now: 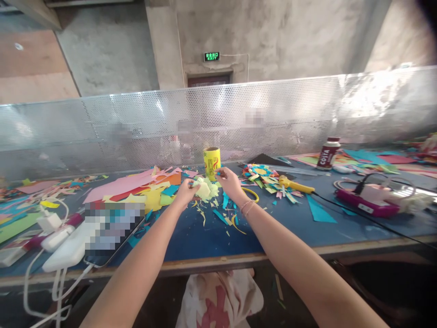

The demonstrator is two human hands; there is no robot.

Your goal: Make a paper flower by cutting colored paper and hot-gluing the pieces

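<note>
A pale green paper flower (205,190) with layered petals is between my two hands, just above the blue table top. My left hand (184,193) is closed on its left edge with thumb and fingertips. Close to its upper right side, my right hand (230,183) has its fingers pinched together. A speck of blue shows at those fingertips; whether it is a paper bit or a nail I cannot tell. Right behind the flower stands a yellow cardboard tube (212,163). A multicoloured paper flower (261,172) lies to the right of my right hand.
A yellow glue gun (296,186) trails a black cord rightward. Coloured paper sheets (123,186) and scraps spread at left. A phone (114,234) and white power bank (66,248) lie front left. A purple power strip (367,202) and a dark red bottle (328,154) are right. Perforated metal screen (218,114) behind.
</note>
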